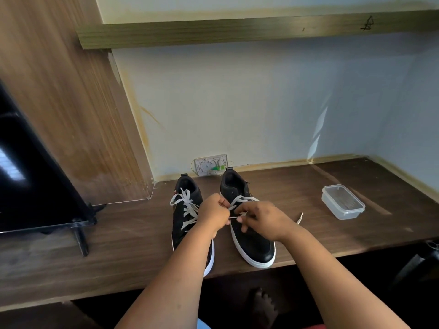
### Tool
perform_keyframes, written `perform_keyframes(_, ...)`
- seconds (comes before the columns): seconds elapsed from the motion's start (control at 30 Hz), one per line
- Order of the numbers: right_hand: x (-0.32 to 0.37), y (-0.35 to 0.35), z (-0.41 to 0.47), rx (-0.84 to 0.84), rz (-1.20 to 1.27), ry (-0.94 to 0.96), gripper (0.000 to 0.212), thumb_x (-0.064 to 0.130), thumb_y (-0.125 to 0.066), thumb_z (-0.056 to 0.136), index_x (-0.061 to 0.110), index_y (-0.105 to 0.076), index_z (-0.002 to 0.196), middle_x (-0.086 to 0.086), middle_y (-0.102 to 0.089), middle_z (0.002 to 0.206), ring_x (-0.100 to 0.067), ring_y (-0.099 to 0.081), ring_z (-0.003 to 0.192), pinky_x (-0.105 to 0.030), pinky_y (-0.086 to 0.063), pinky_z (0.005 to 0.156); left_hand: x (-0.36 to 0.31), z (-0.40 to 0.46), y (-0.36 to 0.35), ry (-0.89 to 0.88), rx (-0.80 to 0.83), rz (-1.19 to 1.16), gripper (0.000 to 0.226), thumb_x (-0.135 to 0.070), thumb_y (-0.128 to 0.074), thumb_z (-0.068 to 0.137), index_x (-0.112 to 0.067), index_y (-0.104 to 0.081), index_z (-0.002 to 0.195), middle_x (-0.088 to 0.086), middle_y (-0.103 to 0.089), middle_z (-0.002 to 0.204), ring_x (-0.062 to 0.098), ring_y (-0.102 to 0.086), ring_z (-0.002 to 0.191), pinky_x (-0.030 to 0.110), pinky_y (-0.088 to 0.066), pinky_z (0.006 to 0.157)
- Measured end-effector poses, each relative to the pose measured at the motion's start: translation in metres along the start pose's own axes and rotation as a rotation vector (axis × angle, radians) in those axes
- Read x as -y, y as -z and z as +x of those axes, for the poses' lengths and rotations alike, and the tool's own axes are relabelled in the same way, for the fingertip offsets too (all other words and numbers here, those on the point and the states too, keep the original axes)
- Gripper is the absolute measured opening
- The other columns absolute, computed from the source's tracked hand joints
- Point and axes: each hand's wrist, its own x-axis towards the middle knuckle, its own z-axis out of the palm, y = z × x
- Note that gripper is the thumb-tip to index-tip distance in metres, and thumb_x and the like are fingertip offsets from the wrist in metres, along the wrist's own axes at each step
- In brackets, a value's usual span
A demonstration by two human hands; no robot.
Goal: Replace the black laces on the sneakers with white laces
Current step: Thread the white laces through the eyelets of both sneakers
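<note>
Desk first, since it carries everything: both sneakers stand on its dark wood top with their toes toward you, a black screen on its stand at the left and a clear plastic container well apart at the right. Of the pair, the left sneaker looks finished to you: its white lace crosses up the front and ends in loops near the tongue, though whether that is a firm bow is hard to tell. The right sneaker is the one in work; white lacing already runs across its upper eyelets, and what lies lower down is hidden under your hands. Your left hand is curled closed around a strand over the gap between the shoes, and your right hand pinches the same lace at the fingertips, other fingers loosely bent. One free lace end trails on the wood just beside that shoe. No black laces show anywhere, so removal seems done; by this view, you have only to finish and tie the right shoe.
</note>
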Motion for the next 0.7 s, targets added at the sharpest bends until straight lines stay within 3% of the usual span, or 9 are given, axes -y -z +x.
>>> perform_keyframes(0.07, -0.004, 0.007, 0.0, 0.023, -0.002, -0.031, 0.006, 0.026, -0.06, 0.094, 0.026, -0.064, 0.099, 0.004, -0.072, 0.073, -0.006, -0.062, 0.067, -0.025, -0.049, 0.068, -0.001, -0.001, 0.002, -0.023, 0.036, -0.052, 0.027, 0.01, -0.049, 0.083, -0.014, -0.058, 0.091, 0.008, -0.061, 0.09, 0.016, -0.057, 0.062, 0.022, -0.047, 0.049)
perform_keyframes(0.17, -0.009, 0.012, -0.003, 0.021, -0.036, -0.023, 0.011, 0.027, -0.061, 0.094, 0.031, -0.061, 0.083, 0.005, -0.07, 0.074, -0.001, -0.057, 0.063, -0.017, -0.044, 0.062, -0.004, -0.005, 0.006, -0.082, 0.181, -0.132, 0.029, 0.0, -0.063, 0.087, -0.013, -0.055, 0.111, 0.007, -0.067, 0.098, 0.012, -0.058, 0.056, 0.018, -0.045, 0.047)
perform_keyframes(0.3, -0.016, 0.017, -0.004, -0.094, 0.025, 0.016, 0.018, 0.033, -0.063, 0.092, 0.025, -0.062, 0.076, -0.002, -0.064, 0.07, -0.008, -0.052, 0.061, -0.023, -0.04, 0.059, -0.008, -0.01, 0.012, -0.215, 0.367, -0.02, 0.013, -0.036, -0.057, 0.095, -0.027, -0.066, 0.097, -0.001, -0.072, 0.089, 0.009, -0.055, 0.05, 0.017, -0.044, 0.055)
perform_keyframes(0.4, -0.029, 0.024, -0.003, -0.182, 0.065, 0.02, 0.033, 0.044, -0.066, 0.087, 0.015, -0.064, 0.071, 0.004, -0.056, 0.058, -0.008, -0.045, 0.057, -0.021, -0.033, 0.056, -0.009, -0.01, 0.015, -0.304, 0.391, -0.005, 0.015, -0.034, -0.058, 0.095, -0.028, -0.069, 0.087, -0.007, -0.066, 0.07, -0.002, -0.049, 0.047, 0.015, -0.042, 0.057)
perform_keyframes(0.5, -0.045, 0.025, -0.004, -0.231, 0.054, -0.017, 0.035, 0.056, -0.062, 0.085, 0.024, -0.065, 0.071, 0.009, -0.061, 0.066, -0.008, -0.046, 0.077, -0.022, -0.033, 0.064, -0.007, -0.008, 0.016, -0.326, 0.399, -0.002, 0.012, -0.027, -0.061, 0.094, -0.023, -0.07, 0.087, -0.01, -0.057, 0.065, -0.007, -0.046, 0.049, 0.01, -0.036, 0.054)
perform_keyframes(0.6, -0.054, 0.022, -0.004, -0.239, 0.005, -0.051, 0.017, 0.042, -0.065, 0.088, 0.029, -0.061, 0.077, 0.014, -0.061, 0.083, -0.013, -0.046, 0.095, -0.024, -0.034, 0.075, -0.003, -0.005, 0.013, -0.281, 0.389, -0.023, 0.015, -0.025, -0.06, 0.095, -0.023, -0.069, 0.082, -0.009, -0.059, 0.07, -0.001, -0.046, 0.056, 0.016, -0.038, 0.058)
perform_keyframes(0.7, -0.057, 0.017, 0.001, -0.261, -0.04, -0.033, 0.013, 0.019, -0.068, 0.087, 0.027, -0.06, 0.082, 0.01, -0.057, 0.086, -0.015, -0.052, 0.089, -0.021, -0.036, 0.074, 0.0, -0.001, 0.012, -0.246, 0.327, -0.026, 0.02, -0.027, -0.059, 0.095, -0.024, -0.068, 0.077, -0.005, -0.063, 0.078, 0.007, -0.053, 0.071, 0.02, -0.041, 0.062)
